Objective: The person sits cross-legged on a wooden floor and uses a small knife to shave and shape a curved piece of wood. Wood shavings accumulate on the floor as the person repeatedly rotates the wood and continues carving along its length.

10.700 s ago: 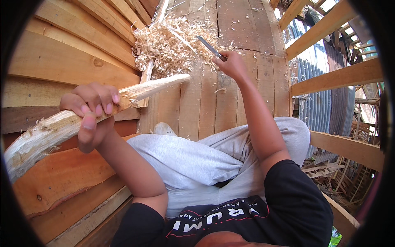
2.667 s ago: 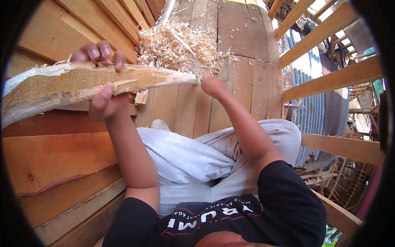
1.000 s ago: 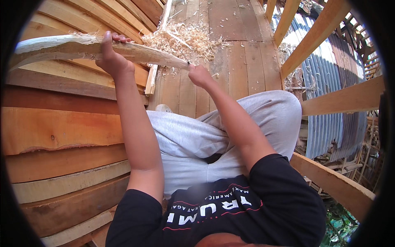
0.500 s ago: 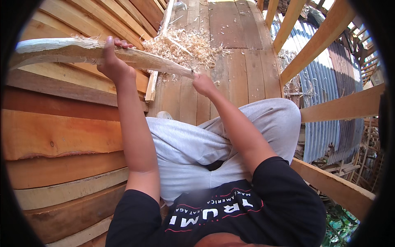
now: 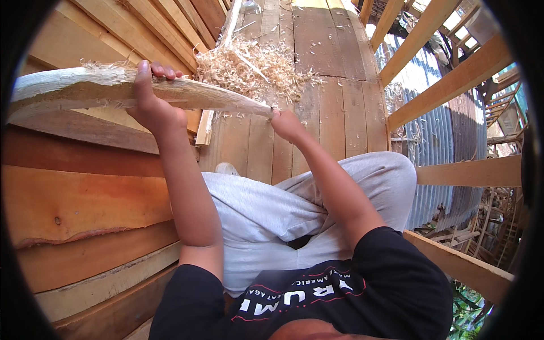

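One pale wooden stick [image 5: 141,93] lies level across the upper left, left hand [image 5: 152,105] wrapped tightly around its middle. Right hand [image 5: 288,123] is closed at its thin tip (contents hidden). One heap of shavings [image 5: 255,68] covers the plank floor [image 5: 334,113] beyond; bare boards run on to the railing.

The stick [image 5: 141,93] is pale cream with straw-yellow frayed fibres, and the shavings [image 5: 255,68] are the same light blond. The planks [image 5: 85,204] go from warm orange-brown to a darker reddish brown, while the floor boards [image 5: 334,113] are a duller grey-brown. Trousers [image 5: 266,209] are plain light grey, the shirt [image 5: 391,289] is black with white and red print, and the corrugated sheet [image 5: 442,141] is ribbed grey.
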Available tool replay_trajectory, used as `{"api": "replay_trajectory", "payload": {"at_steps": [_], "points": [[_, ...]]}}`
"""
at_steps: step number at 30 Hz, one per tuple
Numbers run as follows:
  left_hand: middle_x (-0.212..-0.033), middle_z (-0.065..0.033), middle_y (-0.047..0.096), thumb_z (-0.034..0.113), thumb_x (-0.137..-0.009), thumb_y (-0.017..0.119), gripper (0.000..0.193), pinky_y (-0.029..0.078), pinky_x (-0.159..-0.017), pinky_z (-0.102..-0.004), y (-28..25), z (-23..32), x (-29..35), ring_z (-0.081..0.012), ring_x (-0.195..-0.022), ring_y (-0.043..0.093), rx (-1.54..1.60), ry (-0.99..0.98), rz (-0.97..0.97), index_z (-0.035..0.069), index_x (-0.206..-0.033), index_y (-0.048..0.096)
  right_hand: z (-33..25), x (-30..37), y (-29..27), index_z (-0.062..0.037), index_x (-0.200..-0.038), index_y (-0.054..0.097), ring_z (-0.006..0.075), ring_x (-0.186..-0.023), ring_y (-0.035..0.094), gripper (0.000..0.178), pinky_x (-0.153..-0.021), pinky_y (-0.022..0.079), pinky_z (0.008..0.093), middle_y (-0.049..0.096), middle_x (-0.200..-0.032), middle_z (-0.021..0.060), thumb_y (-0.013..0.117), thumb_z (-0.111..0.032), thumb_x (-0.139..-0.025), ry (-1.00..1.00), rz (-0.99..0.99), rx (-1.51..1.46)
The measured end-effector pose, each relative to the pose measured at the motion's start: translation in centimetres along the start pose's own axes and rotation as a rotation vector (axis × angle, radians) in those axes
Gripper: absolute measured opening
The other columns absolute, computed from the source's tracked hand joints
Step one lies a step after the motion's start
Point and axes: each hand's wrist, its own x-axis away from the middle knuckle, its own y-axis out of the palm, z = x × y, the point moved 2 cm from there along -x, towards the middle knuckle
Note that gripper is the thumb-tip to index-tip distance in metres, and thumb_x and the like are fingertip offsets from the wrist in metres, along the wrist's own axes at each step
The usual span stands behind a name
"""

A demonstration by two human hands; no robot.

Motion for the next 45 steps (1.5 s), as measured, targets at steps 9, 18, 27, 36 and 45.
{"api": "replay_trajectory", "payload": {"at_steps": [9, 18, 27, 36, 45], "points": [[-0.075, -0.0042, 0.047, 0.021, -0.085, 0.060, 0.018, 0.046, -0.071, -0.0382, -2.3, -0.3, -1.2, -0.0175, -0.069, 0.049, 0.010, -0.024, 0.081, 0.006, -0.085, 0.050, -2.3, 1.3, -0.1, 0.0115, -0.097, 0.063, 0.0450, -0.098, 0.061, 0.051, -0.086, 0.046, 0.0489, 0.063, -0.100, 0.0325, 0.039, -0.034, -0.098, -0.111, 0.007, 0.078], [-0.074, -0.0041, 0.048, 0.020, -0.086, 0.061, 0.018, 0.046, -0.070, -0.0386, -3.4, -0.5, -2.0, -0.0182, -0.069, 0.049, 0.010, 0.013, 0.071, 0.006, -0.083, 0.051, -5.4, 3.7, 0.5, 0.0096, -0.090, 0.062, 0.0453, -0.088, 0.062, 0.048, -0.080, 0.046, 0.0485, 0.062, -0.087, 0.0332, 0.040, -0.032, -0.098, -0.189, -0.041, 0.042], [-0.074, -0.0047, 0.049, 0.019, -0.086, 0.060, 0.017, 0.046, -0.070, -0.0390, -3.3, -0.5, -2.0, -0.0185, -0.069, 0.050, 0.011, 0.028, 0.089, 0.005, -0.081, 0.051, -1.9, 0.9, 0.4, 0.0070, -0.090, 0.064, 0.0459, -0.087, 0.062, 0.048, -0.080, 0.046, 0.0495, 0.063, -0.085, 0.0312, 0.039, -0.032, -0.098, -0.126, 0.041, 0.042], [-0.074, -0.0048, 0.049, 0.018, -0.086, 0.060, 0.015, 0.046, -0.070, -0.0387, -3.0, -0.5, -1.9, -0.0183, -0.068, 0.049, -0.005, 0.050, 0.111, 0.004, -0.086, 0.053, -2.1, 1.0, 1.5, 0.0113, -0.091, 0.063, 0.0488, -0.090, 0.060, 0.047, -0.083, 0.046, 0.0512, 0.062, -0.089, 0.0343, 0.040, -0.030, -0.097, -0.170, 0.088, 0.046], [-0.073, -0.0048, 0.048, 0.017, -0.086, 0.061, 0.015, 0.046, -0.070, -0.0389, -3.6, -0.4, -1.9, -0.0184, -0.068, 0.050, -0.008, 0.059, 0.081, 0.004, -0.086, 0.053, -6.2, 4.7, 0.7, 0.0086, -0.085, 0.064, 0.0473, -0.085, 0.062, 0.047, -0.080, 0.046, 0.0508, 0.063, -0.083, 0.0328, 0.040, -0.029, -0.098, -0.240, -0.019, 0.014]]}}
